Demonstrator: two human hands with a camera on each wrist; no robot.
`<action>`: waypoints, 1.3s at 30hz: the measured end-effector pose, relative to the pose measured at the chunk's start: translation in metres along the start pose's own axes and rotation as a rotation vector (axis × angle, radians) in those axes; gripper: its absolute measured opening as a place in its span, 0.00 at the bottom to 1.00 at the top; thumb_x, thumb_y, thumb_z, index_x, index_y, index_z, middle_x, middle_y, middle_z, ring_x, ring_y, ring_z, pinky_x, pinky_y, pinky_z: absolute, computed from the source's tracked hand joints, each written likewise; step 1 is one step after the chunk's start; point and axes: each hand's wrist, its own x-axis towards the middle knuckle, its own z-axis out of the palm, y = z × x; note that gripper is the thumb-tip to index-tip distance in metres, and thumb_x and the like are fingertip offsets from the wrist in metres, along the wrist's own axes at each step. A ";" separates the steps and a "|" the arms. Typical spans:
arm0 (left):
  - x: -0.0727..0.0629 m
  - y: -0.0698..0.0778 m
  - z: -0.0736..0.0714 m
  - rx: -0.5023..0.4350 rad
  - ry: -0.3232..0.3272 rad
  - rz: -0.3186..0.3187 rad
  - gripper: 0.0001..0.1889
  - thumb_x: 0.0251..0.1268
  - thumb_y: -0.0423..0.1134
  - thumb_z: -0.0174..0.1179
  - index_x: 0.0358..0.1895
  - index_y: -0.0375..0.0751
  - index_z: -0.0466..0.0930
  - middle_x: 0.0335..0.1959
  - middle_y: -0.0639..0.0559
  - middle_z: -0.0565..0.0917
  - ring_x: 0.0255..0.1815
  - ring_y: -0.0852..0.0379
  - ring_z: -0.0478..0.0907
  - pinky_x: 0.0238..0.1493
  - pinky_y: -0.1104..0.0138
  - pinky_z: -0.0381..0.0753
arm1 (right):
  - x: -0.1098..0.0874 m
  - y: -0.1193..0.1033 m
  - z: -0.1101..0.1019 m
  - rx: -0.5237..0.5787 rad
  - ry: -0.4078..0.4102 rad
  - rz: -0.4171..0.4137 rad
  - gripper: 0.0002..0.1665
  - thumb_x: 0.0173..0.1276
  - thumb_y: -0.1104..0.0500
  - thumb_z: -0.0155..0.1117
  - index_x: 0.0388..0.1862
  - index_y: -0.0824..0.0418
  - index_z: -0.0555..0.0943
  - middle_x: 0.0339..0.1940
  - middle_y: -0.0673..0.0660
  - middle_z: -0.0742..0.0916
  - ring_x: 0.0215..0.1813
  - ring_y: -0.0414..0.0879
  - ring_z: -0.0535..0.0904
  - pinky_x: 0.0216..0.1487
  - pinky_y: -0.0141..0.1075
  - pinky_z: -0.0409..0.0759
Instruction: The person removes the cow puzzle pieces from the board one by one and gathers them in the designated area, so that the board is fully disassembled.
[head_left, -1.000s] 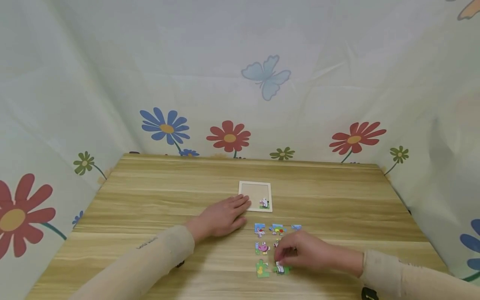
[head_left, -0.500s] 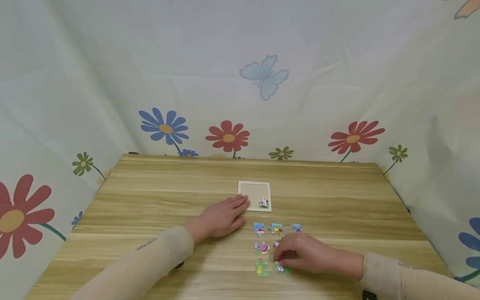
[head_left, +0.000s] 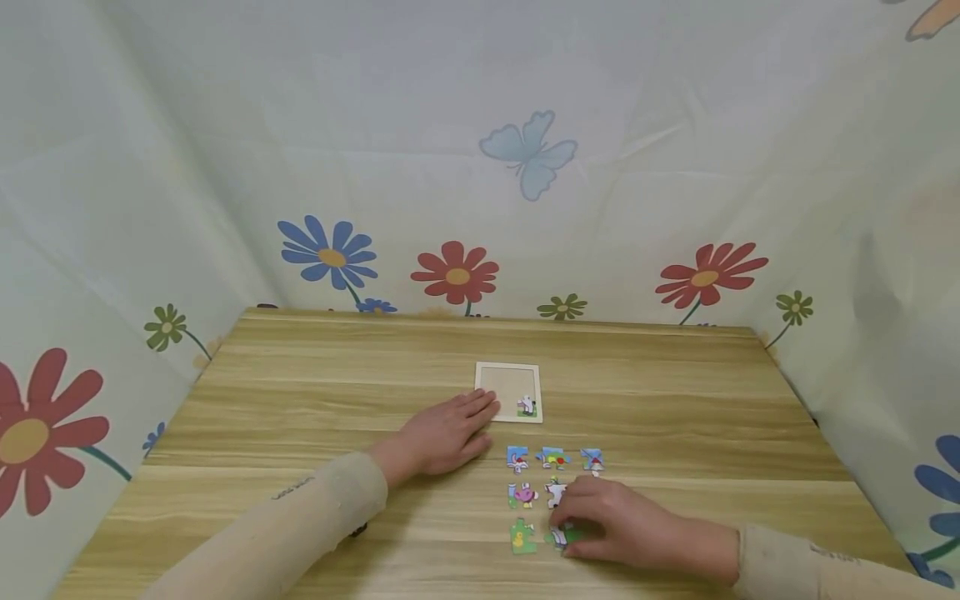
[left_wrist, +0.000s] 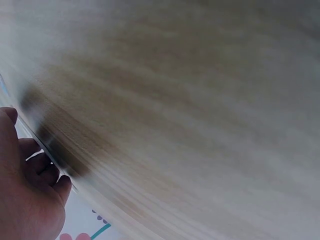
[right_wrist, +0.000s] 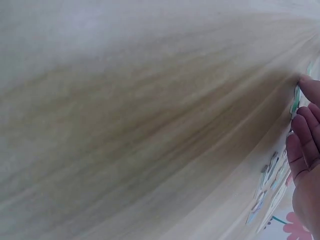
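In the head view a square puzzle tray (head_left: 497, 378) with a pale rim holds one piece (head_left: 527, 406) in its lower right corner. My left hand (head_left: 446, 435) lies palm down, its straight fingertips on the tray's lower left edge. My right hand (head_left: 633, 523) has thumb and fingers about a green-and-white puzzle piece (head_left: 559, 538) in the lowest row on the table. The right wrist view shows thumb and bent fingers at opposite ends of that piece (right_wrist: 296, 102). The hand covers part of it.
A green duck piece (head_left: 522, 537) lies left of the held one. Farther up are a pink piece (head_left: 525, 496), a white one (head_left: 556, 492) and a row of three blue-topped pieces (head_left: 553, 457). The wooden table (head_left: 360, 350) meets a flowered curtain (head_left: 375, 125) behind.
My right hand has shifted slightly toward me and to the right, uncovering more of the white middle piece and the upper right piece. The left hand stays on the tray.
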 end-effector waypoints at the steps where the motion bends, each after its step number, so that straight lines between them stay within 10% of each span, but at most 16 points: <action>1: 0.000 0.000 0.000 0.003 0.001 -0.001 0.34 0.89 0.54 0.45 0.86 0.39 0.58 0.87 0.44 0.59 0.87 0.46 0.54 0.85 0.55 0.57 | 0.000 0.000 0.000 -0.002 0.000 0.002 0.15 0.68 0.51 0.80 0.51 0.49 0.89 0.50 0.41 0.87 0.53 0.34 0.82 0.56 0.32 0.85; 19: -0.003 -0.002 -0.001 0.009 -0.002 -0.002 0.33 0.89 0.53 0.45 0.86 0.39 0.58 0.87 0.44 0.58 0.88 0.46 0.54 0.85 0.55 0.57 | 0.009 0.003 -0.005 0.009 0.064 -0.046 0.15 0.67 0.54 0.81 0.51 0.50 0.88 0.48 0.41 0.88 0.50 0.33 0.83 0.54 0.28 0.84; 39: -0.003 -0.002 0.003 0.028 0.004 0.014 0.34 0.89 0.56 0.42 0.87 0.41 0.56 0.88 0.44 0.56 0.88 0.46 0.52 0.85 0.55 0.56 | 0.084 0.064 -0.050 0.021 0.107 0.153 0.17 0.70 0.61 0.78 0.55 0.65 0.87 0.48 0.57 0.91 0.48 0.48 0.87 0.50 0.45 0.89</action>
